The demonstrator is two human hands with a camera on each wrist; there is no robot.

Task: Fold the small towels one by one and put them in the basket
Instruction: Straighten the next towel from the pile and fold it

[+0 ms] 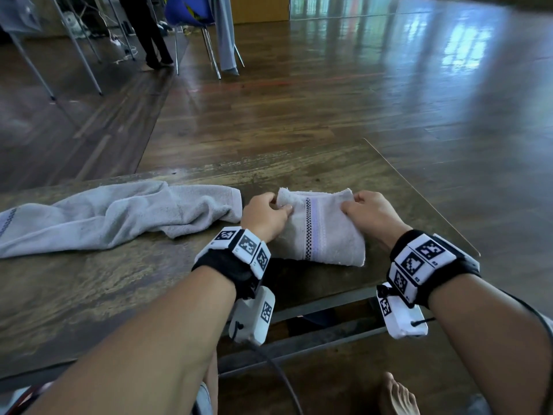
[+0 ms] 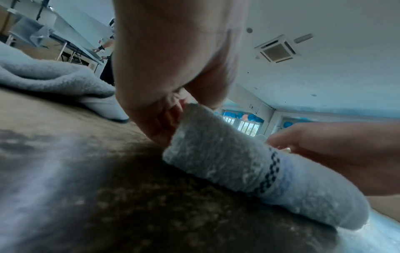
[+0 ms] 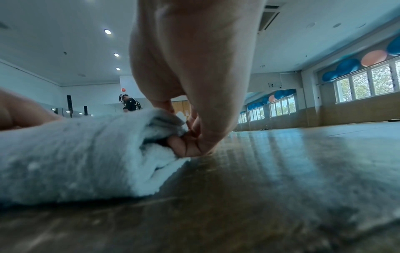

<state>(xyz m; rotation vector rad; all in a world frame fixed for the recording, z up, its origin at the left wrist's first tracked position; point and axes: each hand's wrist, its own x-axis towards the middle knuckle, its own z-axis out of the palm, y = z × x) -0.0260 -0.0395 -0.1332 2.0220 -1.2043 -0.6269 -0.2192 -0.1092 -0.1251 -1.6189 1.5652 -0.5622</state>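
Forearms foremost, both hands on a folded towel.
Left hand (image 1: 264, 215) and right hand (image 1: 371, 215) pinch the striped towel's (image 1: 324, 235) far corners; its long axis runs 12-to-6, unfolded grey towel (image 1: 119, 214) at 9.

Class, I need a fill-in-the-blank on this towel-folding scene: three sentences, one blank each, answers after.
1. Both hands pinch the far corners of the ___ towel.
2. The left hand grips the corner nearer the ___ grey towel.
3. The right hand and both towels are over a wooden ___.

Answers: folded; unfolded; table
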